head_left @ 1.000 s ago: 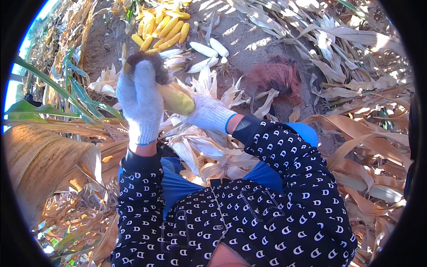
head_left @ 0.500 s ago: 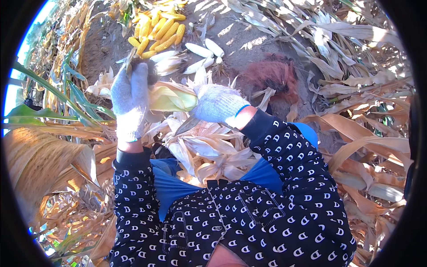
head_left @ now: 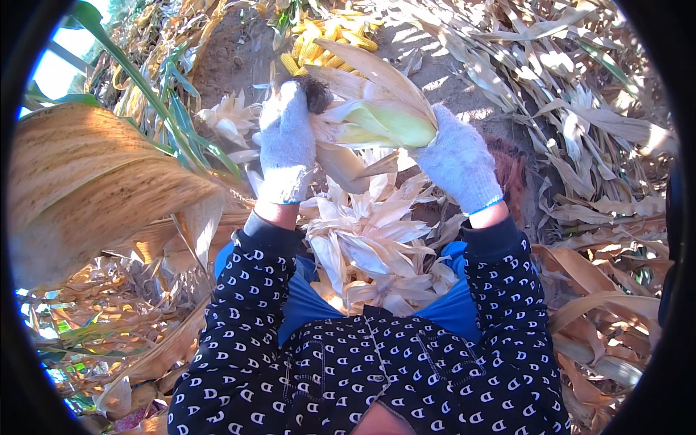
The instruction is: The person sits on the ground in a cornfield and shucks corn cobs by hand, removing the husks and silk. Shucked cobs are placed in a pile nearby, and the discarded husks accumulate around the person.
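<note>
Between my two gloved hands, an ear of corn lies crosswise, still wrapped in pale green and tan husk leaves. My right hand is closed around its stalk end at the right. At the silk end, my left hand is closed on the husk, though its fingertips are partly hidden. A dark brown tuft of corn silk sticks out beside the left fingers. Some husk leaves are spread away from the ear, one upward and another hanging below. Stripped husks lie heaped between my knees.
Husked yellow corn cobs are piled on the soil ahead. Dry leaves and stalks cover the ground at the right. A large brown leaf and green blades stand close at the left. Reddish fibres show beyond my right wrist.
My right hand has drawn rightward with the ear's stalk end, and the husk leaves have spread apart. The view has shifted left; the white husked ears are now hidden from view.
</note>
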Motion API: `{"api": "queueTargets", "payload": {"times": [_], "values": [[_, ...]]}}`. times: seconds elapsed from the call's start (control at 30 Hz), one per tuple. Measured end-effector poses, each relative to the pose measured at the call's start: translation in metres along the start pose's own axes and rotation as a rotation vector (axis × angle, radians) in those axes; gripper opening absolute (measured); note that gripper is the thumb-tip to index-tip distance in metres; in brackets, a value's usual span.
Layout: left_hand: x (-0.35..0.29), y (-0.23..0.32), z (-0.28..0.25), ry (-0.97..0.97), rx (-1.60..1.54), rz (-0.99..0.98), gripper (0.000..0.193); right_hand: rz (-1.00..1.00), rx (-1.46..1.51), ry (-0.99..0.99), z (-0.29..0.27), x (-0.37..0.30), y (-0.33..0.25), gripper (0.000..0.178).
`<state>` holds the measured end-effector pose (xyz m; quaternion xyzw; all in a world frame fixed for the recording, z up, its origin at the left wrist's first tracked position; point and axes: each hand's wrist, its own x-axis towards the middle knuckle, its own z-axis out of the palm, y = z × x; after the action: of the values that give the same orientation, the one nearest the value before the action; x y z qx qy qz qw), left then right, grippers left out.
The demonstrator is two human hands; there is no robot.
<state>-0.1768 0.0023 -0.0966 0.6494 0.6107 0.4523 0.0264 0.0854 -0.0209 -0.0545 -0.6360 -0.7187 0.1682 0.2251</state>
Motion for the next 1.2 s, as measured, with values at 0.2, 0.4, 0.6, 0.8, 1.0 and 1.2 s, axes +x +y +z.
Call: {"api": "queueTargets", "payload": {"times": [0.2, 0.4, 0.6, 0.8, 1.0, 1.2], "values": [[-0.001, 0.009, -0.001, -0.009, -0.270, -0.100, 0.047, 0.029, -0.007, 0.174, -0.030, 0.010, 0.008, 0.060], [0.008, -0.028, 0.012, 0.216, -0.699, -0.342, 0.066, 0.138, 0.118, 0.386, -0.044, 0.023, 0.066, 0.057], [0.019, -0.018, -0.023, 0.098, -1.337, -0.753, 0.068, 0.070, -0.156, -0.015, -0.007, 0.002, 0.108, 0.089], [0.014, -0.045, -0.007, 0.171, -1.075, -0.668, 0.061, -0.011, 0.505, -0.457, 0.015, -0.017, 0.026, 0.045], [-0.006, -0.080, 0.037, 0.064, -0.687, -0.469, 0.067, 0.218, 1.341, -0.934, 0.061, -0.047, -0.023, 0.067], [0.008, -0.014, -0.005, -0.077, -1.086, -0.486, 0.041, 0.214, 1.382, -0.625, 0.069, -0.039, -0.010, 0.063]]}}
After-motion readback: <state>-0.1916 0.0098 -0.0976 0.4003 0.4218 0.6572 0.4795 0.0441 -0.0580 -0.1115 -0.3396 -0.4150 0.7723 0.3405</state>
